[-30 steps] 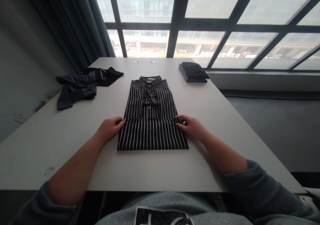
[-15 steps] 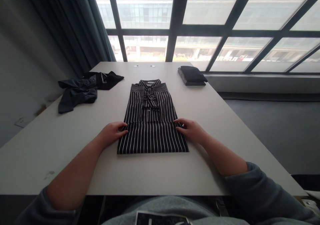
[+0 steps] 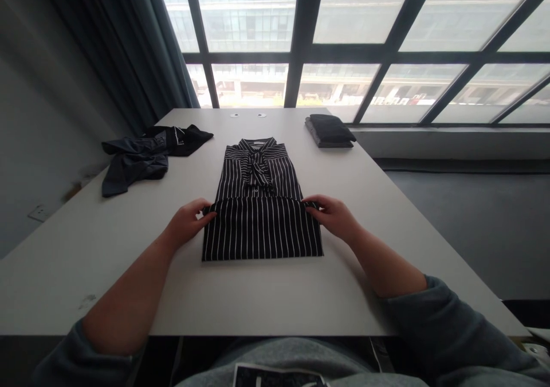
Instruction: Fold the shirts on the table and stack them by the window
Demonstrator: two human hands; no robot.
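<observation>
Striped shirt lay flat at the middle of the table, long axis running 6 to 12 o'clock, collar and neck tie pointing to 12, away from the person. Near end was doubled over: folded edge ran 9 to 3 across the shirt, slightly raised off the layer below. Left hand at the 9 o'clock end of that edge, fingers pinched narrow on the cloth. Right hand at the 3 o'clock end, fingers closed on the fabric corner the same way. Crumpled dark garment sat at 10 o'clock, well apart from the shirt. Folded black stack at 1 o'clock near the table's far edge.
</observation>
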